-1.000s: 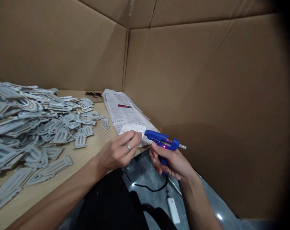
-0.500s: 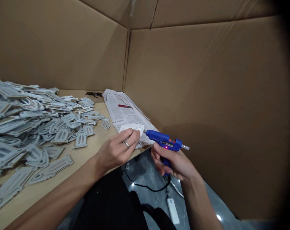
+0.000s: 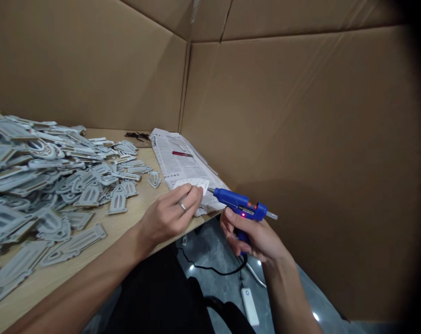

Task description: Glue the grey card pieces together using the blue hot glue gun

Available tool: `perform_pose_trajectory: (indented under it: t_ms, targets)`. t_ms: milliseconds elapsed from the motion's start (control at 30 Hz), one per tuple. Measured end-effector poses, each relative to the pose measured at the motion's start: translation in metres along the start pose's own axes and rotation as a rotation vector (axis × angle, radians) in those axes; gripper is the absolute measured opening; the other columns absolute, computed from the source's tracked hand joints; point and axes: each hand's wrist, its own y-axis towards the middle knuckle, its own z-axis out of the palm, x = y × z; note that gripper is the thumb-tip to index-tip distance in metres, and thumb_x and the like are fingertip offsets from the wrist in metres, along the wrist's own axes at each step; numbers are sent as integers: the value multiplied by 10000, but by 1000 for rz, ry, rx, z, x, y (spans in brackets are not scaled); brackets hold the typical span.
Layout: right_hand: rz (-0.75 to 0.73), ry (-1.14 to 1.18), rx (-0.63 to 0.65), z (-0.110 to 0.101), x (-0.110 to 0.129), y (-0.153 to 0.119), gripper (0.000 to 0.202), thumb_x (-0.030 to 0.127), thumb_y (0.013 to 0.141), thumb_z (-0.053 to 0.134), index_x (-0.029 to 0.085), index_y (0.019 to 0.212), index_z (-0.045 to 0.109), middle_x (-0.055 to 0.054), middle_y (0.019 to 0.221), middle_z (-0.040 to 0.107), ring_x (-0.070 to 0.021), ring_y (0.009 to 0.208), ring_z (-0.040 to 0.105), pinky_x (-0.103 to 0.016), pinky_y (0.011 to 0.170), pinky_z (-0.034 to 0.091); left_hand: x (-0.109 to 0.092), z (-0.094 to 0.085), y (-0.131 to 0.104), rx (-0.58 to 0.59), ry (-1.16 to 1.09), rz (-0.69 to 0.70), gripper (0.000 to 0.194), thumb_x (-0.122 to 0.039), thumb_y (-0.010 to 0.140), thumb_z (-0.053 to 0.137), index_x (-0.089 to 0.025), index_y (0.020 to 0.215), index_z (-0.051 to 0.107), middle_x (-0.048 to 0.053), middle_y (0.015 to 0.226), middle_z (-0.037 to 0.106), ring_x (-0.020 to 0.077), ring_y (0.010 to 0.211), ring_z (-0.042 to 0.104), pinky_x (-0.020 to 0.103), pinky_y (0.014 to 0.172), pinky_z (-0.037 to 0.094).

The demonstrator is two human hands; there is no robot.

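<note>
My left hand, with a ring on one finger, pinches a small white piece over the newspaper. My right hand is wrapped round the handle of a blue glue gun. A red light glows on its side, and a clear stick pokes out at the back. The gun's metal tip is close to the right edge of the white piece; whether they touch cannot be made out. My left fingers hide part of the white piece.
Many grey-white plastic pieces are heaped on the wooden table. A red pen-like tool lies on the newspaper. Cardboard walls rise behind and right. Below are a black cable and a white power strip.
The glue gun and my right hand have shifted slightly right, so its tip is a little farther from my left fingertips. My left hand has barely moved.
</note>
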Motion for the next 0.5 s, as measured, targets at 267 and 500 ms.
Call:
perform_pose_trajectory:
  t_ms: [267, 500]
  targets:
    - [43, 247, 137, -4, -3, 4, 445, 424, 1054, 648, 136, 733, 539, 22, 692, 554, 2, 348, 387, -89, 304, 256, -1, 1, -1, -8, 18, 22, 230, 26, 913, 641, 51, 1140, 666, 173, 1021, 748, 243, 927, 705, 377, 765, 656]
    - [78, 477, 253, -7, -8, 11, 404, 360, 1098, 566, 126, 769, 541, 15, 744, 542, 18, 361, 309, -74, 308, 238, -1, 2, 0, -11, 28, 49, 219, 34, 879, 678, 55, 1097, 692, 176, 1001, 742, 240, 909, 705, 364, 765, 640]
